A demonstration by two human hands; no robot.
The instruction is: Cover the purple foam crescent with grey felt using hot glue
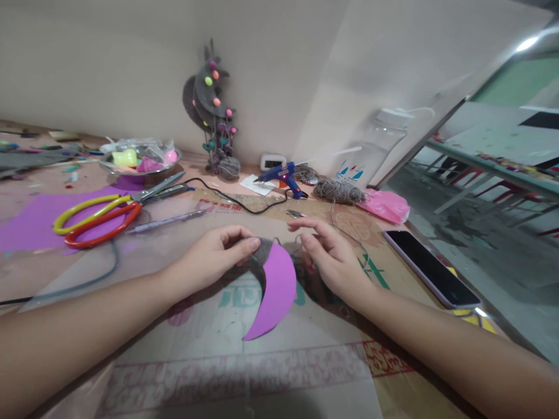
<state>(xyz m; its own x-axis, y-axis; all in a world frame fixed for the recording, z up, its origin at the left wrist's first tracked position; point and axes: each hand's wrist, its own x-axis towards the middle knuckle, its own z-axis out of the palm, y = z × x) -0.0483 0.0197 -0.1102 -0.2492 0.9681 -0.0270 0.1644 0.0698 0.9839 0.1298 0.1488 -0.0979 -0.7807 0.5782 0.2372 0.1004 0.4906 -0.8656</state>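
Note:
A purple foam crescent (pixel 276 291) lies on the cardboard sheet (pixel 271 372) in front of me, its upper tip wrapped in grey yarn. My left hand (pixel 216 259) pinches that wrapped tip between thumb and fingers. My right hand (pixel 327 253) is just right of the crescent, fingers curled and pinched near a thin strand of grey yarn (pixel 345 230) that runs back to a yarn bundle (pixel 338 191). Whether the strand is actually between the fingers is hard to make out.
Two pairs of scissors (pixel 105 218), a pen (pixel 168 221) and purple foam sheet (pixel 30 224) lie at the left. A bowl of foam bits (pixel 140 160), a finished crescent ornament (pixel 212 105), a blue glue gun (pixel 282 174) and a pink bag (pixel 384 205) stand behind. A phone (pixel 430 267) lies right.

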